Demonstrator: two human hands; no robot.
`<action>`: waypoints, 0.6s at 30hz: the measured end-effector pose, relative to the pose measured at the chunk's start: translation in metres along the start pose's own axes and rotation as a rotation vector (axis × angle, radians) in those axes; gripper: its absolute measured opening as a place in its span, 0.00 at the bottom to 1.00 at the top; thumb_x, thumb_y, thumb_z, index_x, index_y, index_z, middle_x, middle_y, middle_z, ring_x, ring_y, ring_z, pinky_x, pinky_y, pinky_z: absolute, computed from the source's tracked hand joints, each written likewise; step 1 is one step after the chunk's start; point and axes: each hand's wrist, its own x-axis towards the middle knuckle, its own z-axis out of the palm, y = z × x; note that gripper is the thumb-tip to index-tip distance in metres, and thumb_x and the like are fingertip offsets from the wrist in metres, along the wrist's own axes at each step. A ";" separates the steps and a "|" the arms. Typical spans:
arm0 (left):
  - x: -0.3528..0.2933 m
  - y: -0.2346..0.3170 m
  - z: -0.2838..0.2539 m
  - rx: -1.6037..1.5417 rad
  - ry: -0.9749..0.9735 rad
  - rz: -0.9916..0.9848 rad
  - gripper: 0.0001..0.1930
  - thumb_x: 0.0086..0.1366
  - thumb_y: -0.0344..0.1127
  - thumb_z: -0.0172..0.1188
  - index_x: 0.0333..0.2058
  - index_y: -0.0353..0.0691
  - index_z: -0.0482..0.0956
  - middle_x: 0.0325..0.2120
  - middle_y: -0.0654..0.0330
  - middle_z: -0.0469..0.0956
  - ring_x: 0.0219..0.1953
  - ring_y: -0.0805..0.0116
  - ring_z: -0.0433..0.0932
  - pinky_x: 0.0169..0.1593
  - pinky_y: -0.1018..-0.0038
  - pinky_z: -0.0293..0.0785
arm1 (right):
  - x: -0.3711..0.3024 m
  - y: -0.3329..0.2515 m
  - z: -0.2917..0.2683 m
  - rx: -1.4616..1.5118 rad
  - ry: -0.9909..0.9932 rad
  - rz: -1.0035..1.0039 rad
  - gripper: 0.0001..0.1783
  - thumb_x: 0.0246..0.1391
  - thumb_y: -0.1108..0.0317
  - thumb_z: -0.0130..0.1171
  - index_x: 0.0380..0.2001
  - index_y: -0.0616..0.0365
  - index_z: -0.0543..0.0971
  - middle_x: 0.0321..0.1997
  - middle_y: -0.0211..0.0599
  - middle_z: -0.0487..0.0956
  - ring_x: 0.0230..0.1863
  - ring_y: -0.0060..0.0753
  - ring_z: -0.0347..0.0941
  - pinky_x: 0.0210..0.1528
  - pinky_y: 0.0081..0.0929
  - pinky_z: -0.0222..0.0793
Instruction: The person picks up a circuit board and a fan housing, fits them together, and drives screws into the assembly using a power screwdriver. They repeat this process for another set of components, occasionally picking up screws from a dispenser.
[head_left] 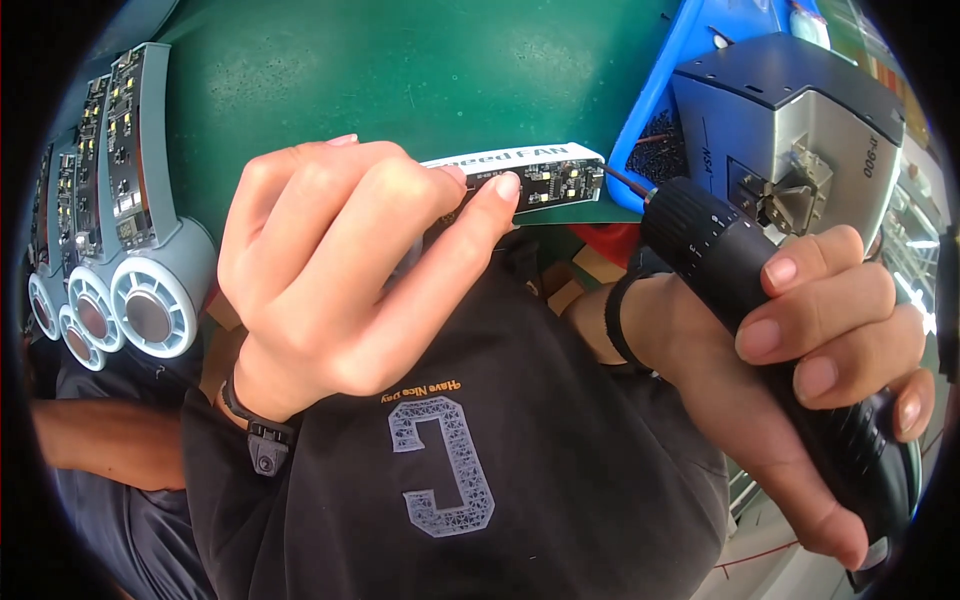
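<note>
My left hand is closed on a pale, narrow housing with dark lettering along its edge. Thumb and fingers pinch it, and the palm hides its left part. A black circuit board with small light components lies along the side that faces me. My right hand is wrapped round a black electric screwdriver, which tilts up to the left. Its thin bit reaches the right end of the board; whether a screw sits under the tip is too small to tell.
At the left stand several blue-grey housings with circuit boards and round, spoked ends. A blue tray at the back right holds many tiny dark screws. Beside it is a metal screw feeder. A green work surface lies behind my hands.
</note>
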 end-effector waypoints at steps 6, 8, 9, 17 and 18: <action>0.000 0.001 -0.001 0.005 -0.009 -0.015 0.20 0.43 0.34 0.83 0.39 0.47 0.94 0.32 0.66 0.80 0.32 0.68 0.78 0.37 0.69 0.75 | -0.001 0.003 0.003 0.002 -0.069 -0.014 0.45 0.61 0.18 0.50 0.47 0.55 0.74 0.28 0.27 0.70 0.20 0.24 0.63 0.31 0.32 0.65; 0.002 0.002 -0.003 0.000 -0.047 -0.023 0.20 0.43 0.32 0.83 0.40 0.47 0.94 0.33 0.65 0.80 0.32 0.67 0.78 0.36 0.69 0.75 | -0.008 0.009 0.003 -0.004 0.081 -0.125 0.43 0.63 0.20 0.51 0.48 0.54 0.74 0.28 0.26 0.70 0.19 0.23 0.62 0.31 0.32 0.64; 0.003 0.003 -0.003 -0.006 -0.065 -0.023 0.21 0.43 0.31 0.83 0.40 0.47 0.94 0.34 0.65 0.80 0.33 0.67 0.78 0.36 0.69 0.76 | -0.011 0.010 0.004 -0.012 0.156 -0.183 0.42 0.63 0.21 0.51 0.48 0.54 0.74 0.28 0.26 0.70 0.19 0.22 0.62 0.31 0.32 0.64; 0.004 0.007 -0.006 0.052 -0.057 -0.043 0.21 0.43 0.30 0.82 0.40 0.46 0.94 0.32 0.64 0.79 0.32 0.64 0.76 0.35 0.69 0.76 | -0.010 -0.032 -0.020 -0.664 0.585 -0.634 0.35 0.67 0.27 0.52 0.42 0.52 0.70 0.27 0.21 0.67 0.20 0.20 0.62 0.32 0.28 0.63; 0.004 0.008 -0.007 0.039 -0.055 -0.027 0.21 0.43 0.30 0.82 0.40 0.46 0.94 0.32 0.64 0.79 0.32 0.64 0.76 0.35 0.69 0.76 | -0.011 -0.037 -0.022 -0.682 0.592 -0.640 0.35 0.67 0.27 0.52 0.42 0.52 0.70 0.27 0.21 0.67 0.20 0.20 0.62 0.32 0.28 0.63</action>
